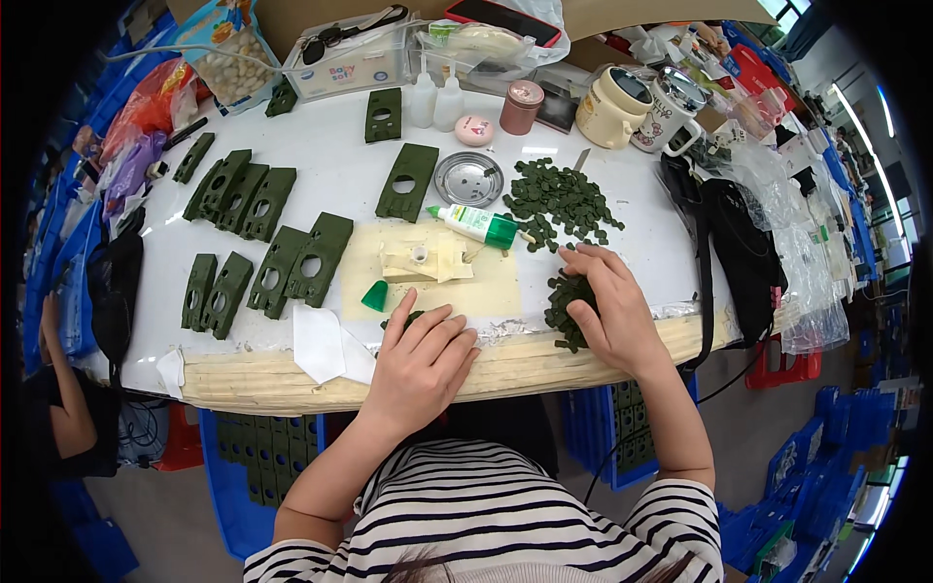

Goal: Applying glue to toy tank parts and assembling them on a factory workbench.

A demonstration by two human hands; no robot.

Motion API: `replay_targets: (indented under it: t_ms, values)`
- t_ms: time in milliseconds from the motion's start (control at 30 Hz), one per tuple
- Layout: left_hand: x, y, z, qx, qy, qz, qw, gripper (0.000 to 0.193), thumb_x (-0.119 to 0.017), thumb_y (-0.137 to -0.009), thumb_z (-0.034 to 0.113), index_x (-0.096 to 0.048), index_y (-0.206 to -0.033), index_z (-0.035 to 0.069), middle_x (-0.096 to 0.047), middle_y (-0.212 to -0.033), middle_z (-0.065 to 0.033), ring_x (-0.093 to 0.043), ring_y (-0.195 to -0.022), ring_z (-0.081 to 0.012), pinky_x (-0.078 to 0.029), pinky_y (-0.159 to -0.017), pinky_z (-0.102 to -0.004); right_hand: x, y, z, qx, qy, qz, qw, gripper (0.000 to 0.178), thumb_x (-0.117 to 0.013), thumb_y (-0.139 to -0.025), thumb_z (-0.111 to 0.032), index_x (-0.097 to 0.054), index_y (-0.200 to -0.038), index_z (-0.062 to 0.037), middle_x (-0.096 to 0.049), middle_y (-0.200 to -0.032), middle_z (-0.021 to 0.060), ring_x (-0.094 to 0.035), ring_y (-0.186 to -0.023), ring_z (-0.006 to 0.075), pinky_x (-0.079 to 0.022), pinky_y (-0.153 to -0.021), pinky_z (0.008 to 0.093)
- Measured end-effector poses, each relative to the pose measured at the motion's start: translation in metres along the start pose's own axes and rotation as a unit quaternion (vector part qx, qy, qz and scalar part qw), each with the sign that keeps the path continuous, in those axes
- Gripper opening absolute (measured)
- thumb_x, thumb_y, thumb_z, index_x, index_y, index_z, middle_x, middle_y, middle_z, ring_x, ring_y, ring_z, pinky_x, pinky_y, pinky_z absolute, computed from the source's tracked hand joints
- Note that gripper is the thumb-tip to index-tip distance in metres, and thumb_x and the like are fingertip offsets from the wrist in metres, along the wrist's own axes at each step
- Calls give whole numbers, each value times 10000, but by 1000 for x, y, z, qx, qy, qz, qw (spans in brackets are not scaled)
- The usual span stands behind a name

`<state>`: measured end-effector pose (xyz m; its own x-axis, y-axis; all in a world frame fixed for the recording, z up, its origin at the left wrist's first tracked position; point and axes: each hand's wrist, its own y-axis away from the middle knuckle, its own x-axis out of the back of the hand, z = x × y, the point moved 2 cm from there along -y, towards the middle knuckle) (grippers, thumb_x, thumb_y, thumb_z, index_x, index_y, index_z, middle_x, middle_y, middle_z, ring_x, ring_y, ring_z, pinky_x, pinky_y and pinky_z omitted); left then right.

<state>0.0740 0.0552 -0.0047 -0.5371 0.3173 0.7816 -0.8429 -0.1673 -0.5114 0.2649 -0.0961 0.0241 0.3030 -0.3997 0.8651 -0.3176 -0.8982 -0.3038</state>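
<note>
My left hand (420, 361) lies at the table's front edge, fingers stretched out, partly covering a few small dark green pieces. My right hand (614, 309) rests with thumb and fingers apart beside a small heap of dark green plastic pieces (564, 309), touching its edge. Beyond it spreads a larger pile of such pieces (559, 199). Between the hands and the far side, a cream taped block (425, 262) sits on a pale yellow sheet (501, 291). A glue bottle (476, 225) with green ends lies behind the block, and a green cap (375, 294) stands left of it.
Several green slotted plates (323, 257) lie on the left. A round metal dish (469, 179), white squeeze bottles (448, 102), a pink tin (522, 107) and mugs (614, 107) stand farther back. A black bag (743, 257) hangs at the right edge; blue crates (233, 496) sit below.
</note>
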Motion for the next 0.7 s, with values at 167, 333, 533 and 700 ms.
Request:
replay_targets:
  t_ms: [167, 333, 533, 700]
  values:
    - [1, 1, 0, 5, 6, 4, 1000, 176, -699, -741, 101, -650, -904, 57, -632, -942, -66, -586, -982, -241, -336, -1031, -513, 0, -11, 7, 3, 43, -22, 999, 398, -538, -886, -308, -507, -1142, -5, -597, -1141, 133, -450, -1174, 360, -346, -1003, 445]
    - [0, 2, -1, 10, 9, 8, 1000, 174, -702, -738, 98, -650, -899, 56, -631, -937, -69, -587, -979, -243, -334, -1030, -519, 1, -5, 6, 2, 45, -26, 999, 364, -538, -882, -295, -534, -1125, -23, -603, -1117, 131, -461, -1155, 359, -343, -1003, 466]
    - [0, 3, -1, 12, 10, 7, 1000, 169, -700, -739, 93, -649, -894, 50, -629, -934, -74, -587, -978, -247, -329, -1032, -526, 10, 4, 3, 5, 16, 4, 1000, 248, -588, -846, -225, -626, -996, -31, -612, -994, 118, -511, -1024, 322, -370, -975, 437]
    - [1, 1, 0, 9, 8, 9, 1000, 157, -694, -741, 88, -648, -886, 49, -629, -929, -74, -585, -979, -248, -321, -1038, -528, 8, -12, 1, -16, 13, 31, 999, 98, -689, -739, -85, -658, -811, -26, -603, -823, 80, -517, -838, 268, -418, -868, 382]
